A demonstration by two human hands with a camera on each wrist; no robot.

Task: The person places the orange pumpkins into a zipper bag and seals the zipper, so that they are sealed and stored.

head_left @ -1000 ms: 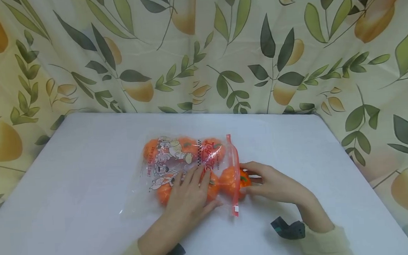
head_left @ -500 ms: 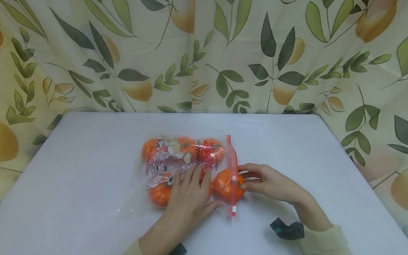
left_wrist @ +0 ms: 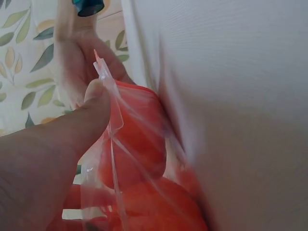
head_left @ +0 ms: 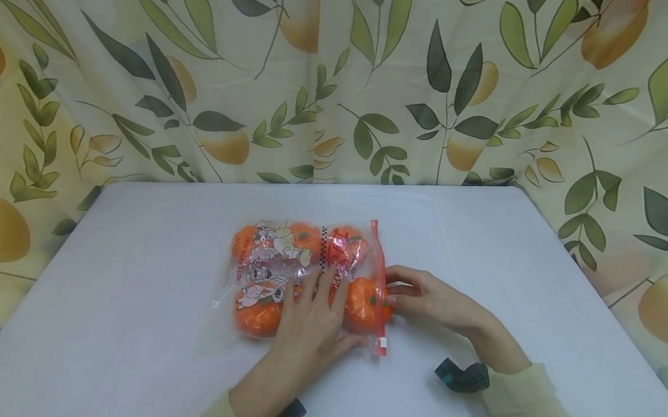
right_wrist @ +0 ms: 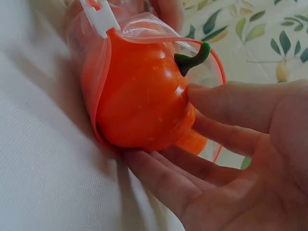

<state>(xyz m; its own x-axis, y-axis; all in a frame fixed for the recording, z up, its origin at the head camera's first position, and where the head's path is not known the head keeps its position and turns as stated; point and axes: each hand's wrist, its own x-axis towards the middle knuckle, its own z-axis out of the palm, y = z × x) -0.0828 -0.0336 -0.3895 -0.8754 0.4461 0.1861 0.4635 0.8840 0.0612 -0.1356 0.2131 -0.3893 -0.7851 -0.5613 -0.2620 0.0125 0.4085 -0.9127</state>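
A clear zip bag (head_left: 277, 271) with red print and cartoon figures lies on the table, several orange toy pumpkins (head_left: 257, 316) inside it. Its red zip edge (head_left: 379, 256) is on the right, with a white slider (right_wrist: 103, 20) at the near end. My left hand (head_left: 308, 323) rests on the bag with spread fingers, hiding part of the contents. At the open mouth, my right hand (head_left: 438, 304) holds a pumpkin (right_wrist: 142, 98) with a green stem, thumb near the stem and fingers on its other side. Most of this pumpkin is inside the bag.
The white table (head_left: 116, 276) extends around the bag. Behind it hangs a cloth (head_left: 327, 83) printed with leaves and fruit. A dark wrist device (head_left: 462, 376) is on the right arm, just above the table.
My right hand has moved left with the pumpkin, pushing it farther through the bag's mouth. The near-side pumpkins have shifted left inside the bag. My left hand stays on the bag.
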